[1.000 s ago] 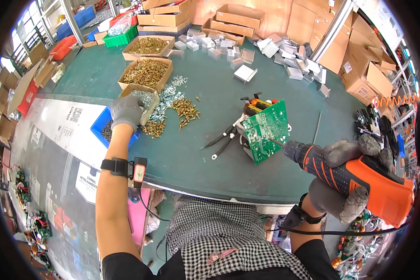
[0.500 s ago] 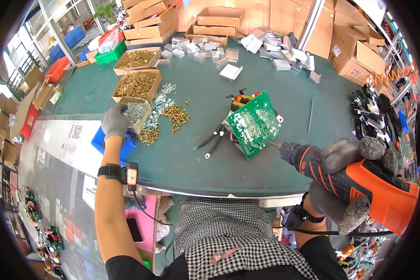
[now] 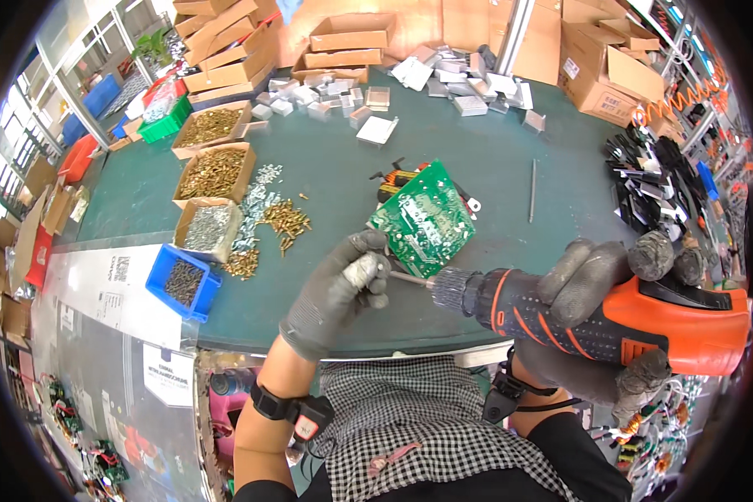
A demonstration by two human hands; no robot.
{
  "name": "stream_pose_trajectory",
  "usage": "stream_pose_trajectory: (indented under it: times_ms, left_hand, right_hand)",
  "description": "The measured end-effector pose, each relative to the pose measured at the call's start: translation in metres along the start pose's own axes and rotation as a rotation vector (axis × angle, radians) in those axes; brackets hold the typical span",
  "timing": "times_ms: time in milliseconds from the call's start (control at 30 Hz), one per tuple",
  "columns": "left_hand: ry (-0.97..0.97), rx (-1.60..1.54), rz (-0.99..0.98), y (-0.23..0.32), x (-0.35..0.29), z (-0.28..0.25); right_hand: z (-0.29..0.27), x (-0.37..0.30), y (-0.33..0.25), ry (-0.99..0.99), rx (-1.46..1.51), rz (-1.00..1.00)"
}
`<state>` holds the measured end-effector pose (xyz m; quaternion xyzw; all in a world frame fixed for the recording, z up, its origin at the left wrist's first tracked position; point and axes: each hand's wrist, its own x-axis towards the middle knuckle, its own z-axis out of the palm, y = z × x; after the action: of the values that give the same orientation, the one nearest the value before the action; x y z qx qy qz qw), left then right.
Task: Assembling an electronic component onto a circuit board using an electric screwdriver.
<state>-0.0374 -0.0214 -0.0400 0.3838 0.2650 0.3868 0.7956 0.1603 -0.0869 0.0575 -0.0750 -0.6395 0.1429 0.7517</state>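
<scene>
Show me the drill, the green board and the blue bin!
Drill [image 3: 636, 322]: head view, on its orange casing.
Green board [image 3: 427, 217]: head view, middle of its face.
Blue bin [image 3: 202, 301]: head view, on its wall.

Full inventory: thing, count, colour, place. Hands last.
Bench top: 1, green, centre
Power driver: 1, orange-black, lower right
Circuit board: 1, green, mid-bench
Rod: 1, grey, right of board
Cardboard trays: 3, brown, left of board
Loose hardware: uncounted, brass-coloured and silver, beside trays
Blue bin: 1, blue, left
Green bin: 1, green, far left
Finned metal blocks: uncounted, silver, far side
Cardboard boxes: several, brown, far side
Black parts: uncounted, black, right side
Coiled hose: 1, orange, upper right
More boards: uncounted, green, lower left
Apron: 1, black-white check, lower centre
Left hand: 1, grey-gloved, by driver's bit
Right hand: 1, grey-gloved, around driver
</scene>
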Motion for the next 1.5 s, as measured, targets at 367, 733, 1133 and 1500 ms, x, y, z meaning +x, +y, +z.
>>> stream_pose_trajectory:
  times_ms: [367,733,1133,1500]
  left_hand:
    - [-0.019,0.060,-0.014,0.000,0.000,0.021]
    - [0.055,0.130,0.033,0.004,0.001,0.023]
    - [0.090,0.288,0.068,0.001,0.003,0.022]
    - [0.277,0.681,0.287,-0.011,0.015,0.004]
  right_hand:
    - [-0.003,-0.005,0.014,0.037,-0.034,0.046]
    - [-0.002,-0.005,0.023,0.028,-0.039,0.050]
    - [0.003,-0.007,0.024,0.047,-0.041,0.069]
    - [0.016,-0.005,0.021,0.126,-0.036,0.119]
